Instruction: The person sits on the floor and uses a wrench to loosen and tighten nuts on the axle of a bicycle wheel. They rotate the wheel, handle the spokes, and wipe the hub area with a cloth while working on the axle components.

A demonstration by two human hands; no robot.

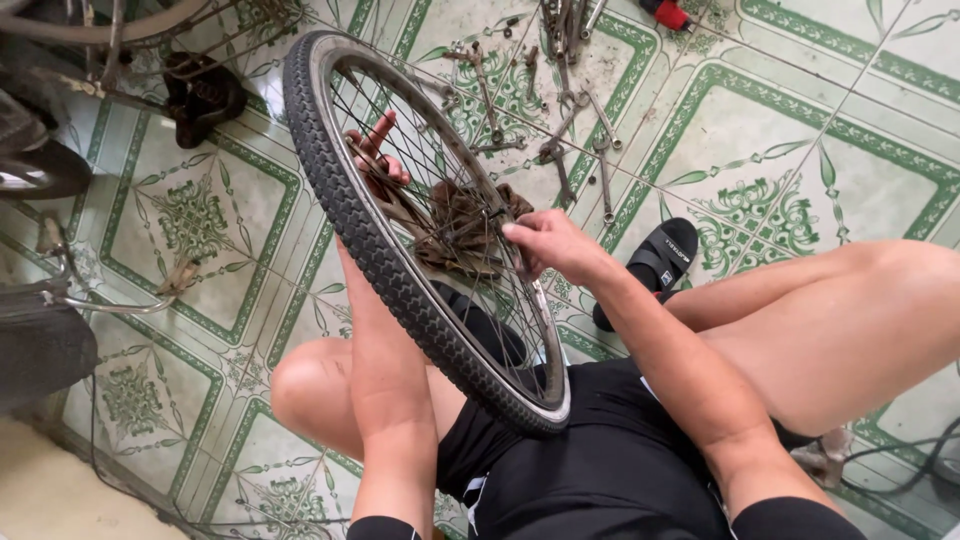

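Item: bicycle wheel (pixel 420 240), black knobbly tyre on a metal rim with thin wire spokes, standing tilted on its edge, the lower part resting against the seated person's lap and black shorts (pixel 600 470), the upper part leaning away over the tiled floor (pixel 800 130). Hub (pixel 480 225) at the centre, rusty brown, with a brown rag-like bundle around it. Left hand (pixel 375 160): reaches behind the wheel from the far side, seen through the spokes, fingers curled around the spokes and brown material near the rim, index finger raised; what exactly it grips cannot be told. Right hand (pixel 545 245): on the near side, fingers pinched together at the hub, touching the axle end; whether a small part sits between the fingertips cannot be told. Surroundings: floor of white tiles with green ornamental pattern; a scatter of wrenches (pixel 570 130) and spanners lying above the wheel, well apart from both hands; a red-handled tool (pixel 668 14) at the top edge; a black sandal (pixel 655 262) on the person's foot just right of the wheel; a second black sandal (pixel 203 95) at upper left; parts of another bicycle (pixel 60 60) along the left edge; dark cables (pixel 915 462) at lower right.
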